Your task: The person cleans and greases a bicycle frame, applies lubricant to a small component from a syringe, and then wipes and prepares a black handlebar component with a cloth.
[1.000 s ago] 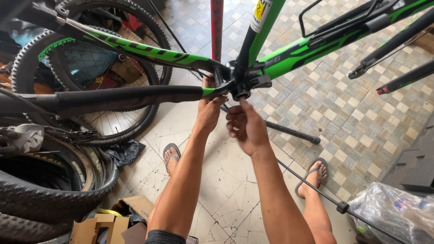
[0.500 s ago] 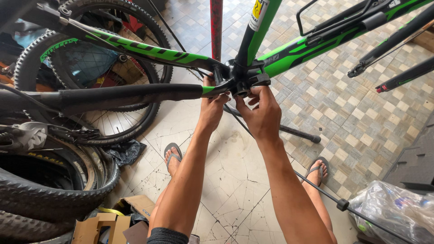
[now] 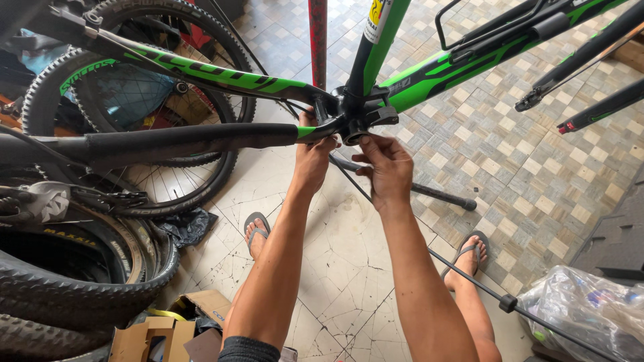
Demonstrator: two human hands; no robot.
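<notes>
Cracked tile floor (image 3: 349, 268) below, green bike frame (image 3: 429, 80) overhead. My left hand (image 3: 314, 161) curls up against the bottom bracket (image 3: 352, 124); my right hand (image 3: 386, 167) pinches just beside it, fingers nearly closed, contents unclear.

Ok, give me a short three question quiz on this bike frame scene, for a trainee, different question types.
1. True or false: the left hand grips the frame right beside the bottom bracket.
2. The floor under the green and black frame is: A) grass B) tiles C) carpet.
3. What lies stacked at the person's left: the ______?

Key: 1 true. 2 B. 3 tyres. The right hand sits just below the bottom bracket, fingers raised toward it.
</notes>
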